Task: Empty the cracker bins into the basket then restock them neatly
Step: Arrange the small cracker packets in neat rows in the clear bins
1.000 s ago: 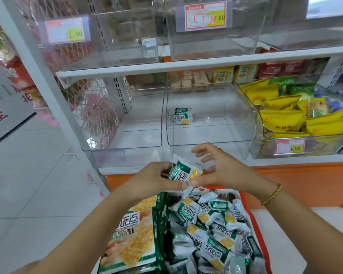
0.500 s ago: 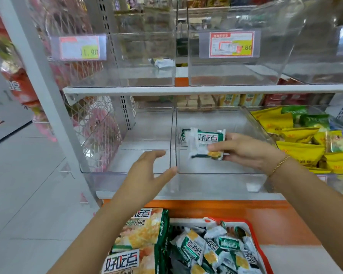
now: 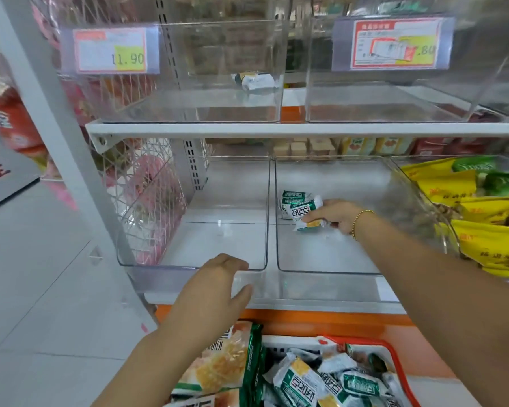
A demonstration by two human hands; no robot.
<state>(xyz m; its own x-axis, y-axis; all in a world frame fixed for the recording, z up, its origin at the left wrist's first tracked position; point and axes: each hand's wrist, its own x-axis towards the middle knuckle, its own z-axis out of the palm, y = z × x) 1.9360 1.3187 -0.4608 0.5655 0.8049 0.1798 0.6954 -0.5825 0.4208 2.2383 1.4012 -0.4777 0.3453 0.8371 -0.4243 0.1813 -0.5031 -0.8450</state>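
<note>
1. Yellow snack bags (image 3: pixel 488 245) are lying heaped just to the right of the right hand (image 3: pixel 332 214), with green bags (image 3: pixel 503 183) sitting among them toward the back.
2. A price tag reading 11.90 (image 3: pixel 110 50) is hanging above and left of the left hand (image 3: pixel 215 289).
3. A second, red-bordered price tag (image 3: pixel 394 44) is hanging above the right hand, its print blurred.
4. A white shelf board (image 3: pixel 276 129) is running across above both hands.
5. A white wire mesh panel (image 3: pixel 147 195) is standing left of the left hand, with pink shapes showing through it.
6. An orange base strip (image 3: pixel 321 321) is running just below the left hand.
7. A pale tiled floor (image 3: pixel 41 289) is stretching away to the left of the left hand.
8. A grey sign with red characters (image 3: pixel 0 171) is standing far left of the left hand.
</note>
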